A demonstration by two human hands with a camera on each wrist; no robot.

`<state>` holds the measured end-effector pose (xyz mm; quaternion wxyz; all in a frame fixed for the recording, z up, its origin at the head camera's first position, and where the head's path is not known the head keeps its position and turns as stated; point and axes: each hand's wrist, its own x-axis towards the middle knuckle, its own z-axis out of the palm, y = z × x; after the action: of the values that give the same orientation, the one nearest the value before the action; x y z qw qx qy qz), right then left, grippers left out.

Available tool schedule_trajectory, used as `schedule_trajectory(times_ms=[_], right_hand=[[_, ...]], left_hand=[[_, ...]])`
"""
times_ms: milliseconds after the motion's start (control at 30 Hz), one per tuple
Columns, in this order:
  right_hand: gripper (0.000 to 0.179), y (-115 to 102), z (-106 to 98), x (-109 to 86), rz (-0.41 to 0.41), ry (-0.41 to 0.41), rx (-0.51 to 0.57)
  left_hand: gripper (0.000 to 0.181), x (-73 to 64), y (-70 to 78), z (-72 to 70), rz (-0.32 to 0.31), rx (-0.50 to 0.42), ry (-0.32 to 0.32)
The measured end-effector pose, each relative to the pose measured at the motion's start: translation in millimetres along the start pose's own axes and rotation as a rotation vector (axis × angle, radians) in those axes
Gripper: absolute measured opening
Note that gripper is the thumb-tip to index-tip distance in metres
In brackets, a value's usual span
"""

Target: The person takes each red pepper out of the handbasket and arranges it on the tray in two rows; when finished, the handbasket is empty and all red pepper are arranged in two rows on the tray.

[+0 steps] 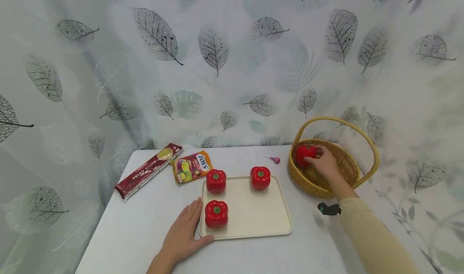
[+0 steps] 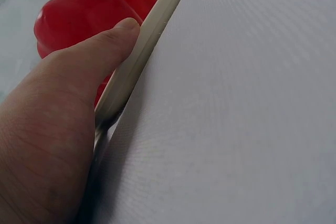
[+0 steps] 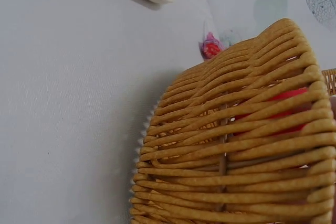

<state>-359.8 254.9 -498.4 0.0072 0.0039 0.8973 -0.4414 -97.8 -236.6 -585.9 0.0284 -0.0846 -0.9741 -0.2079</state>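
Observation:
Inside the wicker basket (image 1: 313,189), my right hand (image 1: 325,163) grips a red bell pepper (image 1: 303,155) at the left side. In the right wrist view the basket's woven wall (image 3: 236,145) covers most of the hand, and red shows through the gaps. My left hand (image 1: 184,233) lies flat along the left edge of a cream tray (image 1: 253,213), fingers straight. Its thumb (image 2: 118,38) touches the tray's near rim. On the tray stand three more red bell peppers: front left (image 1: 216,214), back left (image 1: 216,181) and back right (image 1: 260,178).
A long dark red pasta packet (image 1: 148,171) lies at the table's back left, beside an orange candy bag (image 1: 192,167). Between tray and basket, toward the back, is a pink lollipop (image 1: 276,160). The basket's tall handle (image 1: 338,120) arches over it. A leaf-patterned curtain (image 1: 232,64) hangs behind.

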Motion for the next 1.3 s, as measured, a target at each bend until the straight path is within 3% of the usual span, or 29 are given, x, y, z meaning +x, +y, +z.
schedule_trajectory(times_ms=[1000,1300], right_hand=[[0.082,-13.7,-5.2,-30.6,-0.107,0.061,0.017],[0.083,-21.9,-7.8,-49.0,-0.146,0.058,0.042]], left_hand=[[0.122,0.4,-0.1,1.1,-0.003,0.011,0.001],[0.122,0.2,0.9,0.1,-0.007,0.013,-0.011]])
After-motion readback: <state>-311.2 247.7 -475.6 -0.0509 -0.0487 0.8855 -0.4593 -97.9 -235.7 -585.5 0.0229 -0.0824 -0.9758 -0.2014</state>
